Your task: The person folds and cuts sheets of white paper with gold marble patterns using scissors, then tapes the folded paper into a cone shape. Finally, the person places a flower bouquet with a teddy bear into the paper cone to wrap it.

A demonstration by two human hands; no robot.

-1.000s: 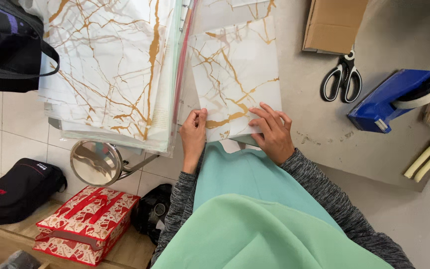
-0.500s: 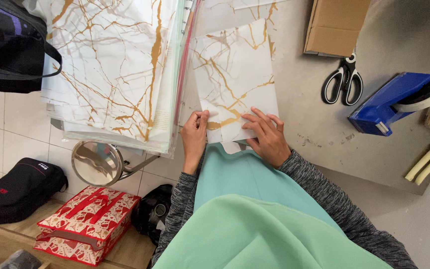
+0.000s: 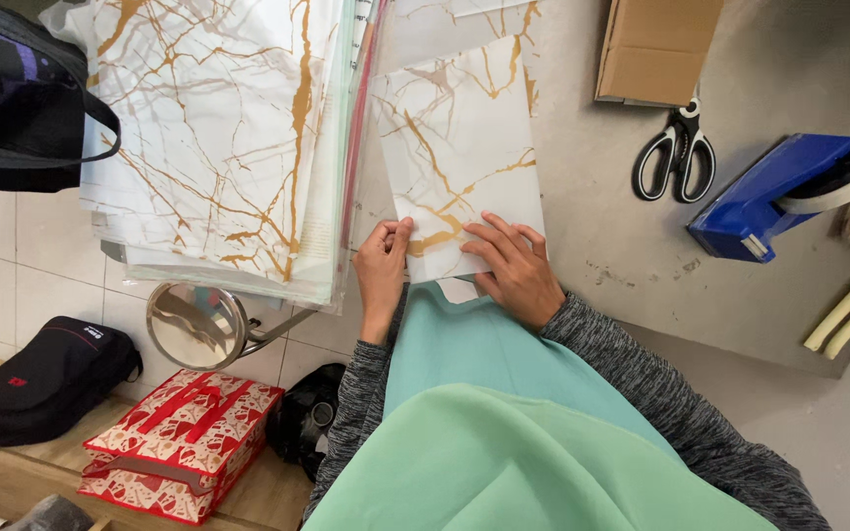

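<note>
Head view, grip first: left hand (image 3: 383, 270) curled on near-left corner of marbled sheet (image 3: 459, 147), thumb on top, fingers tucked at the edge; reads as a light pinch, underside not visible. Right hand (image 3: 516, 270) flat and wide open, fingers spread over near-right part of sheet, pressing down, gripping nothing.

Versus a second ago: right hand shifted a bit left and flatter across the sheet, left hand barely moved, sheet in about the same spot. Means near edge now pinned at both corners, sheet held square on the grey table (image 3: 622, 246).

Sheet lying lengthwise away from the body, white with gold veins. Small white flap poking out under the near edge between the hands.

Outward: stack of matching sheets (image 3: 218, 147) just left, overhanging the table edge. Scissors (image 3: 676, 157), blue tape dispenser (image 3: 769, 197) and cardboard box (image 3: 656, 49) well right, untouched. Round mirror (image 3: 194, 324) below the stack; red patterned bag (image 3: 184, 442) on the floor.
</note>
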